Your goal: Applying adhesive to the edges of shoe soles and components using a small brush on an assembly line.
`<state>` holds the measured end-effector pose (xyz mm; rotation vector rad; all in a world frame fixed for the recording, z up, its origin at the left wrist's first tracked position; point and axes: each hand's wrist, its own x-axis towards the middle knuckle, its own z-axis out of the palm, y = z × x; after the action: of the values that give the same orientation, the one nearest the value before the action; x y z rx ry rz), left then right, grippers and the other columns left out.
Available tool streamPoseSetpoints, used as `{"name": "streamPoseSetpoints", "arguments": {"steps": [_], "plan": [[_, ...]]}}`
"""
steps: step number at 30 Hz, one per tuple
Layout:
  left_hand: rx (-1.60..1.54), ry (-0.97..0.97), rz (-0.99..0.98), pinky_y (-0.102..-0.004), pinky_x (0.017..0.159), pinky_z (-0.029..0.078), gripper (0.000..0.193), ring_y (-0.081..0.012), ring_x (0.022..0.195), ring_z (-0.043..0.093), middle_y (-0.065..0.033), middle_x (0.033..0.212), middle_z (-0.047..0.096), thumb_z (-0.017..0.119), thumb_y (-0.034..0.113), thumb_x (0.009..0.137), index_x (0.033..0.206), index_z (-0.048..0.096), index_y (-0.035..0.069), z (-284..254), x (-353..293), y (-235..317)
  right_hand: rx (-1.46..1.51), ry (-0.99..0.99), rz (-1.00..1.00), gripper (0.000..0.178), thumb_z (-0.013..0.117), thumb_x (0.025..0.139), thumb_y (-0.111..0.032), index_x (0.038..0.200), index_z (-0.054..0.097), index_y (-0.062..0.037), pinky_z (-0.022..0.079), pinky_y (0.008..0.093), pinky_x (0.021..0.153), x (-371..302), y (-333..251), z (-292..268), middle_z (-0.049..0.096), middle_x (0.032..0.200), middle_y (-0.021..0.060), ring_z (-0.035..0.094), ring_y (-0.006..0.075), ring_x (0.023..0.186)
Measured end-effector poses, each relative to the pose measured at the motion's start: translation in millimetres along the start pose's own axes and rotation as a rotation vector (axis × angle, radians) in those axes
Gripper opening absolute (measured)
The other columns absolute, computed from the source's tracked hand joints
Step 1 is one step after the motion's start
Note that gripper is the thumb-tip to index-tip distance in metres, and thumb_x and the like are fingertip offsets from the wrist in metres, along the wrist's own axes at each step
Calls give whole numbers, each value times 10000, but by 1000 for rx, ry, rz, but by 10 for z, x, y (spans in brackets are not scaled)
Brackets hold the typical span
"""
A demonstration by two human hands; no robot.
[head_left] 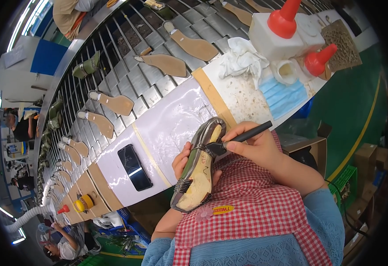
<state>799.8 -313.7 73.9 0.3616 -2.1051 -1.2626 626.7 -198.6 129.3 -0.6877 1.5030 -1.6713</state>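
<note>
My left hand (182, 162) is wrapped round a shoe upper stretched on a last (201, 175), dark green at the side. The shoe is tilted with its pale yellow underside up, and dark edges are folded over at both ends. Between the fingers of my right hand (257, 145) is a brush with a slim black handle (258, 130). Its dark, wide head rests against the shoe's narrow middle part. The hand partly covers the handle, and the last hides some of my left fingers.
A slatted metal conveyor (156, 86) carries several tan soles (194, 46). On the white bench strip lie a black phone (134, 167), crumpled white tissue (245, 60) and a blue mask (282, 95). A white container with a red nozzle (284, 21) stands nearby. People sit farther off.
</note>
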Motion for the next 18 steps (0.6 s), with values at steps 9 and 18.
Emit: {"name": "streamPoseSetpoints", "arguments": {"steps": [9,18], "plan": [[-37,29,28,-422,1084,319,899,-340,1314,332,-159,1274,318,824,175,680,1346,224,96,6,52,-40,-237,-64,-164,129,672,787,16,902,614,17,474,274,773,7,-120,7,621,946,102,592,153,896],[-568,303,-464,-398,1026,375,617,-251,1220,452,-118,1277,484,679,280,823,1312,405,22,-427,346,-80,175,109,-63,169,662,791,11,948,602,-9,467,275,813,147,-296,-13,638,946,96,596,157,889]]}}
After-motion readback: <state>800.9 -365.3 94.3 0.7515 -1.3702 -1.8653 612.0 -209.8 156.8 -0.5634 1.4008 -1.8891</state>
